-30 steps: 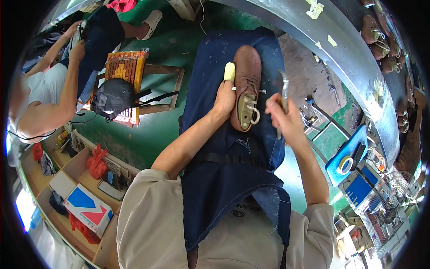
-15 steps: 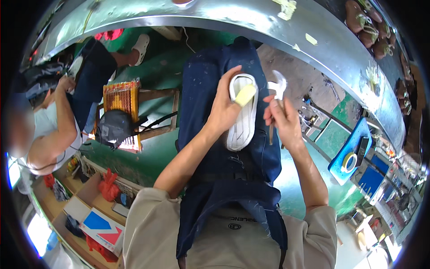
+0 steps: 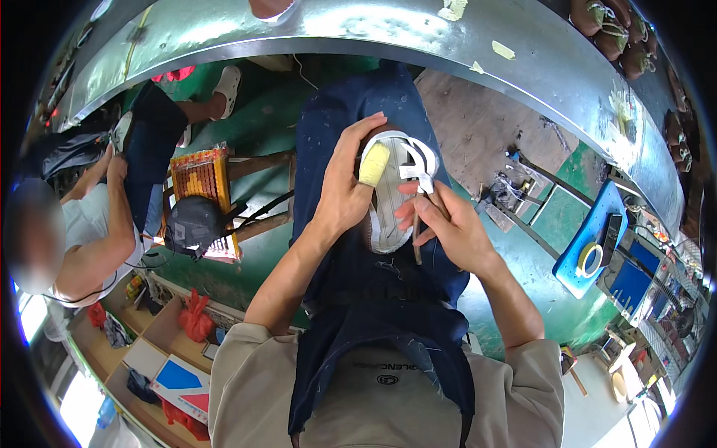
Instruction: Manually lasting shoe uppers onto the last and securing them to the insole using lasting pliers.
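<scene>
A shoe point(image 3: 390, 216) with a pale sole edged in white and a brown upper lies sole up over my lap. My left hand point(image 3: 348, 183) is wrapped around its left side, the thumb laid across the sole near the far end. A yellow wrapping point(image 3: 374, 164) covers that thumb. From the right, my right hand point(image 3: 452, 224) grips a hammer point(image 3: 425, 183) by its thin handle, which points back toward me. The pale metal head is over the sole's right edge, close to the white rim; whether it touches cannot be told.
A metal workbench point(image 3: 299, 46) curves across the far side, with brown shoes point(image 3: 614, 37) at its right. A blue board point(image 3: 590, 239) carries a tape roll point(image 3: 589, 259). On the left sits a co-worker point(image 3: 97, 246), near a stool with a beaded mat point(image 3: 200, 175) and black bag point(image 3: 196, 224).
My right hand has brought the hammer left, from beside the shoe to over the sole. The shoe has tilted and shifted slightly left with my left hand.
</scene>
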Tool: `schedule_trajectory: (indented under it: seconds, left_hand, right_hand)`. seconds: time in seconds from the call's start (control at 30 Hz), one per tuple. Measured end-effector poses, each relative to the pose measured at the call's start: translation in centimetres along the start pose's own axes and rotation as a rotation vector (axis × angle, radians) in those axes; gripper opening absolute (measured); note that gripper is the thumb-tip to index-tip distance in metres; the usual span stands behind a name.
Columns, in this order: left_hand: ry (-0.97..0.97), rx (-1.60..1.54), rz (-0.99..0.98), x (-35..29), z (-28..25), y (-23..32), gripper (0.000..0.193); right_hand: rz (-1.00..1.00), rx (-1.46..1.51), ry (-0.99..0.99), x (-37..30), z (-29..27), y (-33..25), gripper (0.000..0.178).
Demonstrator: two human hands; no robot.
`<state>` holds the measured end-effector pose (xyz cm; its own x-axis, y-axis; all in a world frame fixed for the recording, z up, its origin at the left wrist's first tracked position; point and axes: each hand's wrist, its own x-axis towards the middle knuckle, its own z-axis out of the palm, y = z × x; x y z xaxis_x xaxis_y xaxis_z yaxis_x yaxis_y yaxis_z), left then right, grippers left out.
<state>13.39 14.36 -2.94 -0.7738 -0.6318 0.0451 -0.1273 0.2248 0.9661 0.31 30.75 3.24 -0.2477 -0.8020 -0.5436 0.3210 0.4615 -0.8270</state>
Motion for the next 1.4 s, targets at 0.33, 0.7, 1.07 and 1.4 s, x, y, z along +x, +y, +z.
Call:
schedule_trajectory:
  seconds: [0.33, 0.7, 1.07, 1.4]
  left_hand:
    - [0.043, 0.001, 0.132, -0.1, 0.5, 0.0, 0.038]
    - [-0.036, -0.38, -0.128, -0.6, 0.2, 0.3, 0.047]
    - [0.113, -0.039, 0.037, -0.4, 2.1, -0.2, 0.05]
    - [0.005, -0.04, -0.019, -0.5, 1.4, 0.1, 0.05]
  right_hand:
    - [-0.445, -0.849, 0.206, 1.9, -1.5, 2.5, 0.031]
    - [-0.341, -0.989, 0.114, 0.7, 0.2, -0.5, 0.029]
    - [-0.215, -0.82, 0.023, -1.7, -0.6, -2.2, 0.024]
    - [-0.465, -0.938, 0.338, 2.4, 0.0, -1.7, 0.026]
